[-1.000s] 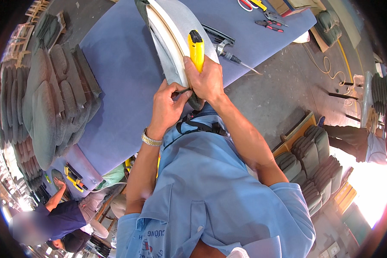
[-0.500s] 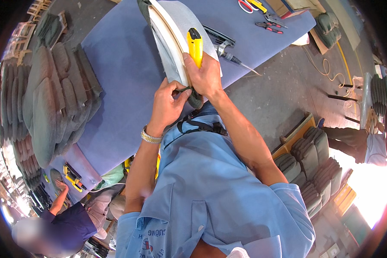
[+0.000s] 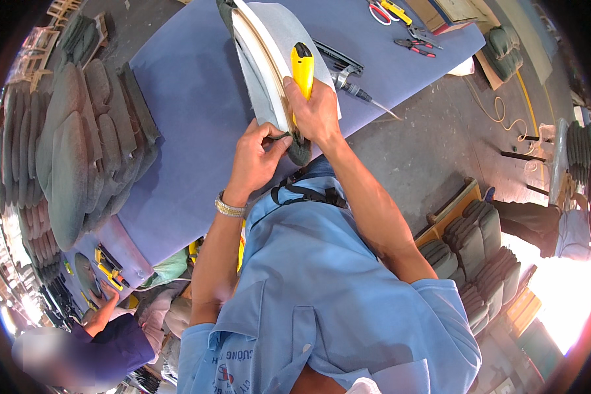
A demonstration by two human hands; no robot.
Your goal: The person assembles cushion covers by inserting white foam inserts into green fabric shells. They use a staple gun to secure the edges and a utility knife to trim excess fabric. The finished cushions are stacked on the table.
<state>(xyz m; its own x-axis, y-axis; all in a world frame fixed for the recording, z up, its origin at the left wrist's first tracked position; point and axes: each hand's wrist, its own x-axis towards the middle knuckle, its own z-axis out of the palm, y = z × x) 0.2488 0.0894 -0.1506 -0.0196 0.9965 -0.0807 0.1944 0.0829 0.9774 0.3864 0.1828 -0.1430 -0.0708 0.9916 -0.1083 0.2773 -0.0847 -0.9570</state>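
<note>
On the blue-covered table (image 3: pixel 184 98) lies a curved upholstered seat panel (image 3: pixel 284 39) with pale backing, a whitish layered edge and dark grey-green fabric at its ends. My left hand (image 3: pixel 255 157) is closed, thumb and forefinger pinching the dark fabric at the panel's near end. A yellow utility knife (image 3: pixel 302 69) with a black end stands upright in my right hand (image 3: pixel 316 115), which is wrapped round it and rests against the panel's edge. The knife's lower end is hidden by my hand and the fabric.
A staple gun (image 3: pixel 340 59) with an air hose lies right of the panel. Beyond are red-handled scissors (image 3: pixel 381 13) and pliers (image 3: pixel 415 47). Stacked grey cushions (image 3: pixel 85 157) stand at left, more cushions (image 3: pixel 476 236) at right. A co-worker's hand (image 3: pixel 105 299) shows lower left.
Both my hands keep nearly the same hold on the knife and fabric; the view has shifted slightly. The co-worker's hand at lower left has moved down and right.
</note>
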